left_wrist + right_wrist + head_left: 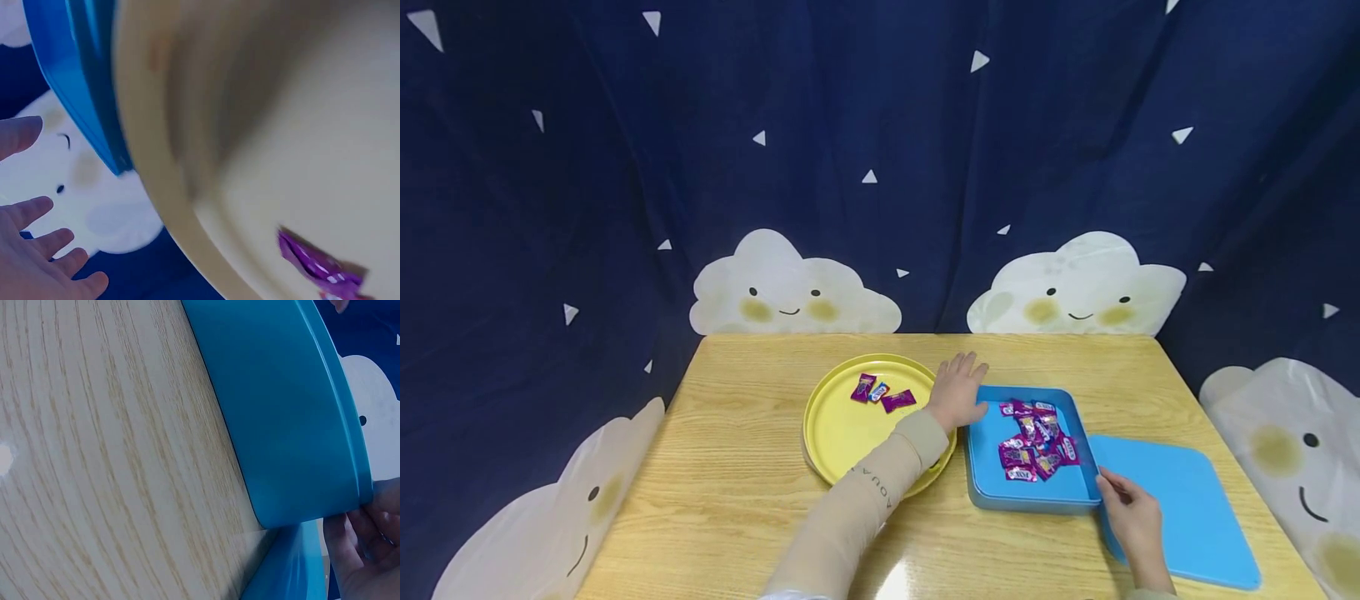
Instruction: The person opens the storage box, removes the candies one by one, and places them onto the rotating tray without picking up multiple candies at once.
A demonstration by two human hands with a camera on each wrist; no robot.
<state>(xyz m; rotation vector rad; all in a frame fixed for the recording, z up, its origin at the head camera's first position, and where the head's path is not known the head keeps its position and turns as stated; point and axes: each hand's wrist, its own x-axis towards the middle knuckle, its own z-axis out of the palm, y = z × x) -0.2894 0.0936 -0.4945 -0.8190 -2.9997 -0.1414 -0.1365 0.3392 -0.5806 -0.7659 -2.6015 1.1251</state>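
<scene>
A beige fabric sleeve with dark lettering point(868, 508) lies nearest the camera, crossing the round yellow raised-rim tray point(842, 450). The left hand point(957, 393) extends from it, fingers spread and grasping nothing, at the left edge of the open blue rounded-rectangular box point(987, 458); whether it touches the rim cannot be determined. The right hand point(1135, 518) grips the box's near right corner with bent fingers. The box stands on the light wood-grain desk point(722, 467), right of the tray, and contains a pile of shiny purple-and-pink wrapped sweets point(1036, 440). Two purple wrapped sweets point(898, 401) and one smaller blue-and-white wrapped sweet point(878, 392) lie on the tray. A flat blue rounded-rectangular panel point(1183, 508) lies right of the box.
</scene>
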